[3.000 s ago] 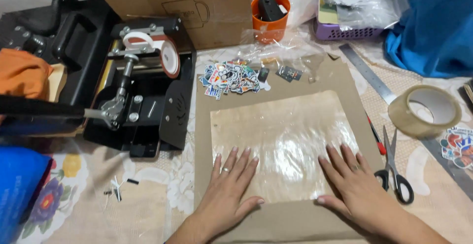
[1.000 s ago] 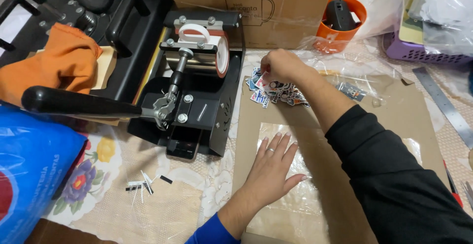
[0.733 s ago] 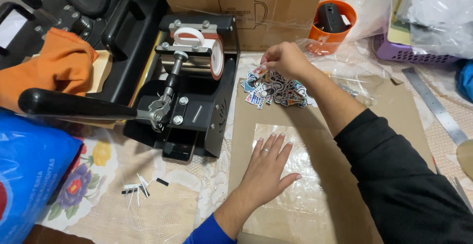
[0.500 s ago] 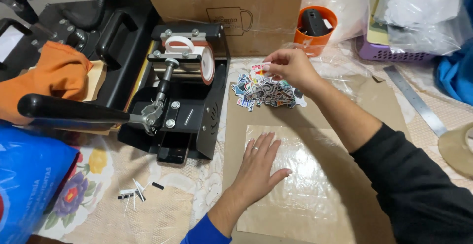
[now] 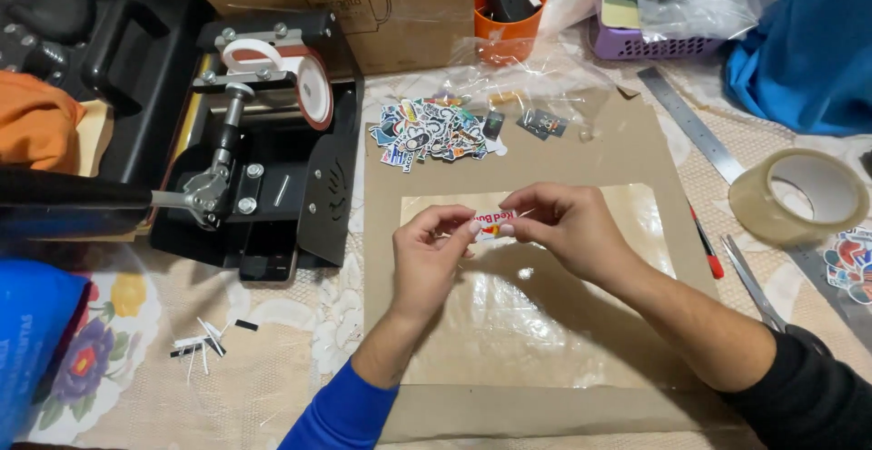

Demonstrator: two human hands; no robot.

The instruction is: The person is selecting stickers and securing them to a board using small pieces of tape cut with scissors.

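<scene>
Sticker (image 5: 495, 224), small, white with red print, pinched at both ends between left hand (image 5: 433, 255) and right hand (image 5: 563, 228), above clear plastic sheet (image 5: 536, 296) on cardboard (image 5: 636, 150). Sticker pile (image 5: 431, 129) beyond, near mug press (image 5: 263, 132).

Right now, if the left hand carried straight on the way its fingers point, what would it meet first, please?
The left hand points up and right, pinching a small sticker together with the right hand. Going on, it would likely meet the right hand's fingertips first; the pile of stickers lies farther off.
</scene>
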